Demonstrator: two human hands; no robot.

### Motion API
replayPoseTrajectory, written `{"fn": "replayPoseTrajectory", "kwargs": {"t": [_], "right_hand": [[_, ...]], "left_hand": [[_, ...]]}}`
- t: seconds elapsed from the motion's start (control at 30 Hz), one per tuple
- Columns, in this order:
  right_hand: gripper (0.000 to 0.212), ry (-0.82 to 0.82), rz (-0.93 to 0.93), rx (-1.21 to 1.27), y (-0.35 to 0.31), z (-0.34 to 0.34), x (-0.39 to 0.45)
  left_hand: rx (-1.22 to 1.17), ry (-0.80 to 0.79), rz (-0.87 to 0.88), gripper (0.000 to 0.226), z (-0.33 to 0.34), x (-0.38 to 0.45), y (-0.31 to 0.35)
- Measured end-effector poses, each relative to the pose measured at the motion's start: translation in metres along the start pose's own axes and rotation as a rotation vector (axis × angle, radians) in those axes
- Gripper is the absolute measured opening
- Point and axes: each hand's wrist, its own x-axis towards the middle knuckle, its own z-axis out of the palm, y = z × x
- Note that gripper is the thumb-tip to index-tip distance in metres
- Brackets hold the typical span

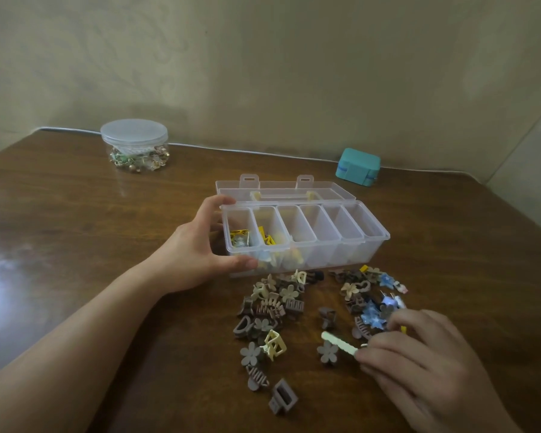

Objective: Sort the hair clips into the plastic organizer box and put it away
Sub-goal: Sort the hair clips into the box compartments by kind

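Gripping the box (306, 242) of six compartments at its left end with your left hand (200, 245), lid open, your right hand (419, 348) pinching one pale clip (339, 341), two piles of clips (272, 307) on the table (75, 229) just before the box.

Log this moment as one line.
left hand grips box end | right hand pinches pale clip | lid open | clips piled on table

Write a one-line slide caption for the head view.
Left hand steadies the open organizer box while the right hand pinches a pale clip above the unsorted hair clips.
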Motion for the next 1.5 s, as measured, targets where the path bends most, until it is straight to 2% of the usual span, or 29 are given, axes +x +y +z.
{"fn": "replayPoseTrajectory", "kwargs": {"t": [0.27,0.4,0.53,0.63,0.73,0.8,0.9,0.97,1.07,1.1,1.23,1.33,1.47,1.5], "right_hand": [[0.015,0.255,0.248,0.218,0.01,-0.016,0.05],[0.018,0.254,0.33,0.244,0.01,0.009,0.109],[0.028,0.114,0.294,0.154,0.011,0.034,0.124],[0.018,0.234,0.328,0.225,0.02,0.016,0.113],[0.01,0.338,0.495,0.289,0.046,-0.015,0.096],[0.015,0.252,0.598,0.263,0.067,-0.031,0.076],[0.026,-0.041,0.662,0.184,0.077,-0.042,0.038],[0.029,-0.201,0.64,0.195,0.067,-0.043,0.015],[0.014,-0.308,0.597,0.21,0.044,-0.041,-0.012],[0.017,-0.312,0.595,0.203,0.037,-0.038,-0.022],[0.039,-0.149,0.662,0.201,0.013,-0.026,-0.058],[0.035,0.014,0.728,0.197,0.009,-0.022,-0.069],[0.017,0.077,0.717,0.211,0.015,-0.021,-0.069],[0.018,0.077,0.728,0.227,0.018,-0.022,-0.068]], "left_hand": [[0.011,0.004,0.008,0.103,-0.001,0.001,-0.001],[-0.015,0.002,0.018,0.1,-0.003,-0.001,-0.001],[-0.027,-0.004,0.026,0.097,-0.003,-0.001,-0.001],[-0.026,-0.003,0.029,0.097,-0.003,-0.001,-0.002],[-0.016,0.007,0.032,0.097,-0.002,0.0,-0.003],[-0.007,-0.005,0.035,0.099,-0.001,-0.001,-0.001],[0.003,-0.014,0.043,0.1,0.001,-0.001,0.001],[0.008,-0.019,0.046,0.101,0.004,-0.001,0.003],[0.008,-0.028,0.044,0.103,0.008,-0.002,0.005],[0.003,-0.032,0.041,0.103,0.008,-0.003,0.006],[-0.011,-0.037,0.033,0.102,0.008,-0.004,0.008],[-0.023,-0.029,0.018,0.101,0.009,-0.004,0.009],[-0.007,-0.032,0.016,0.104,0.009,-0.005,0.01],[-0.006,-0.032,0.014,0.104,0.009,-0.006,0.011]]}}
